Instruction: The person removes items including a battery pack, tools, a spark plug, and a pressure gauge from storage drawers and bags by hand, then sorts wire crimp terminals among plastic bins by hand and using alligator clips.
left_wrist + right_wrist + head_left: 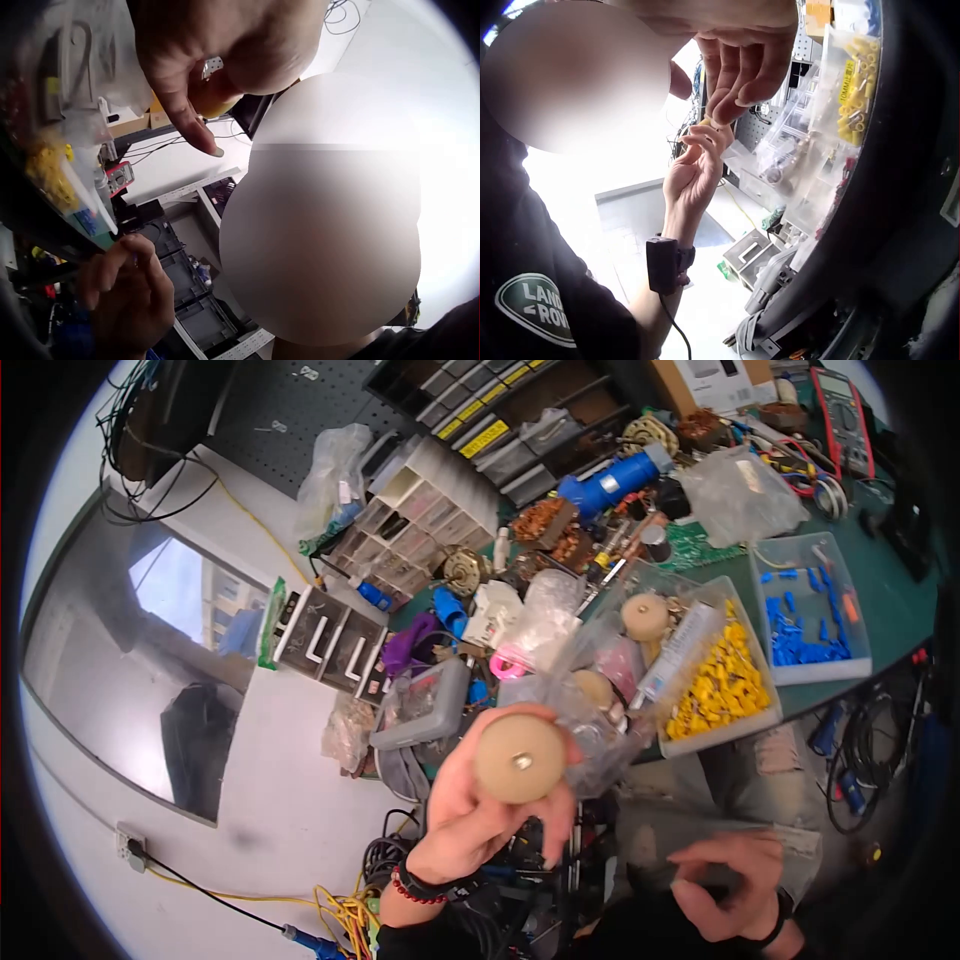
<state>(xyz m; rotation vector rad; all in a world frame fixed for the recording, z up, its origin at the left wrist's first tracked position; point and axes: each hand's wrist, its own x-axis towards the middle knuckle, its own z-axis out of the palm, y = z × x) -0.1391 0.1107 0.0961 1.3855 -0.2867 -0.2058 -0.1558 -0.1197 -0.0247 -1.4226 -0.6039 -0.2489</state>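
In the head view, my left hand [470,815] holds up a round beige disc [518,765] with a small shiny metal centre, its flat face toward the camera. Fingers curl behind the disc's rim. The left wrist view has the left hand [232,45] at the top, with the disc's yellowish edge [212,103] partly hidden behind the fingers. Lower right in the head view is my right hand [735,880], loosely curled with nothing in it. The right wrist view shows those fingers hanging loosely bent, overlapping the left hand [696,172] beyond.
A similar beige disc [645,617] lies among plastic bags on the green table [905,625]. Yellow terminals fill one clear bin [722,735], blue ones another [835,672]. A grey plastic case [425,705], drawer units [325,640] and a multimeter [843,420] stand around.
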